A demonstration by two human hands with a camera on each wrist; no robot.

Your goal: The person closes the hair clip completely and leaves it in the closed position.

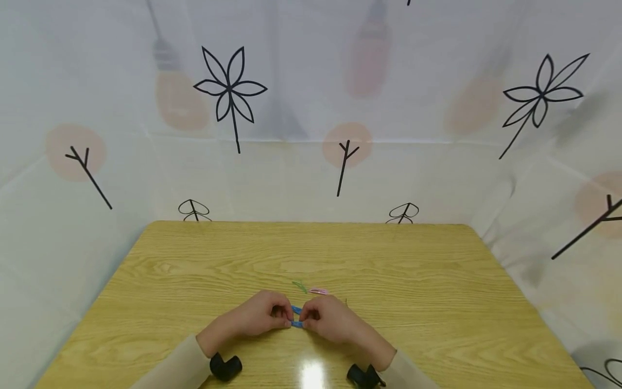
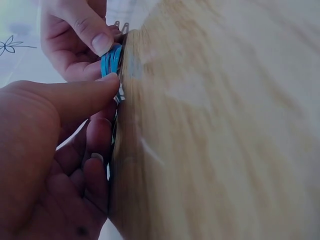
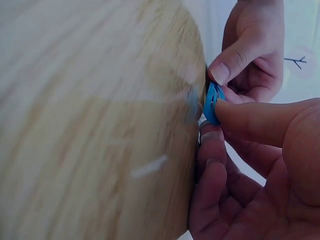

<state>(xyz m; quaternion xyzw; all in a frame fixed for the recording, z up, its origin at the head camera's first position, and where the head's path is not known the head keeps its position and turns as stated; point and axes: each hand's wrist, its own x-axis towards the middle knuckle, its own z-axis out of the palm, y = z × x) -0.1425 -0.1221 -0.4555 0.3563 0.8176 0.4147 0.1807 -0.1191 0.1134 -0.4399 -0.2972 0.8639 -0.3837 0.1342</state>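
Note:
Both hands meet near the middle of the table, a small gap between their fingertips. My left hand [image 1: 261, 314] pinches the left side of a small blue slitted strip [image 1: 297, 324] between thumb and fingers. From the other side my right hand [image 1: 329, 317] pinches it too. A second blue piece [image 1: 296, 309] spans the gap farther back; whether it joins the first, I cannot tell. Up close, the blue strip [image 2: 111, 61] shows narrow bands with slits under the thumbs. In the right wrist view, the blue strip [image 3: 213, 102] has its ends partly covered by fingers.
Beyond the hands lie a thin green loop [image 1: 299, 286] and a pink clip-like piece [image 1: 318, 291] on the wood-grain table [image 1: 311, 248]. A tiny brownish thing [image 1: 346, 301] peeks out behind the right hand. Patterned white cloth [image 1: 291, 178] hangs behind and at both sides.

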